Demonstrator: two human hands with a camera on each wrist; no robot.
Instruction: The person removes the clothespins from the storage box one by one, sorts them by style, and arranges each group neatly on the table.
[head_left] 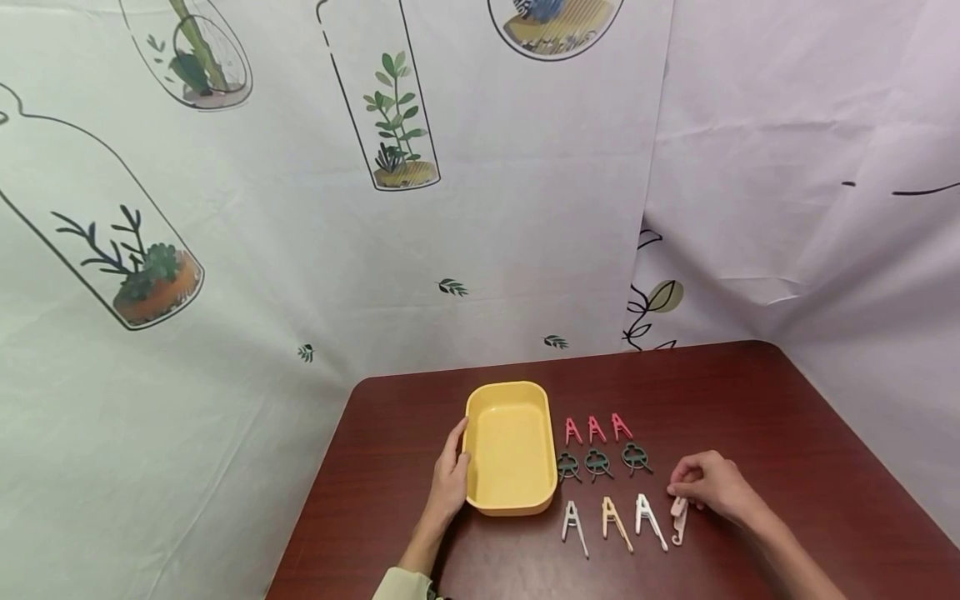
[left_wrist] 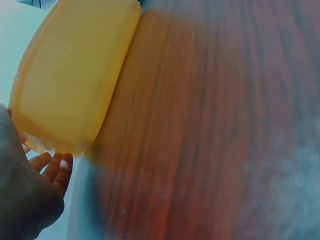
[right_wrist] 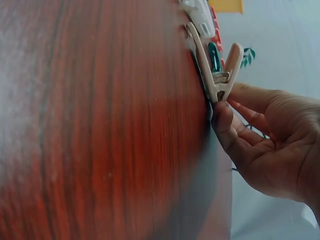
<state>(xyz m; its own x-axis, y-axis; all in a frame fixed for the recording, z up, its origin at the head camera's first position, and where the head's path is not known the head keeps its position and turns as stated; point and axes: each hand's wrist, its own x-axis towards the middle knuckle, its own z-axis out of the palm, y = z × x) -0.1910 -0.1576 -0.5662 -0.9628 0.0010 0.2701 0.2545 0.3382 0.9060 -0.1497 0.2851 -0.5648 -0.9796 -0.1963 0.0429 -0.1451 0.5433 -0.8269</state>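
Note:
A shallow yellow plastic tray (head_left: 512, 454) stands on the table, bare inside. My left hand (head_left: 450, 479) grips its left side, and in the left wrist view the fingers (left_wrist: 61, 172) curl against the tray's end. My right hand (head_left: 716, 483) pinches one end of a pale pink hooked clothespin (head_left: 679, 518) between thumb and fingers. In the right wrist view the two legs of that clothespin spread away from the fingertips. Just left of it lie a white clothespin (head_left: 649, 521), a yellowish one (head_left: 617, 523) and a greyish-white one (head_left: 573, 527).
Behind these lies a row of green round clips (head_left: 597, 463), and beyond it red clothespins (head_left: 596, 428). The dark red-brown table (head_left: 750, 400) ends at a printed cloth backdrop (head_left: 480, 250) behind and at the sides.

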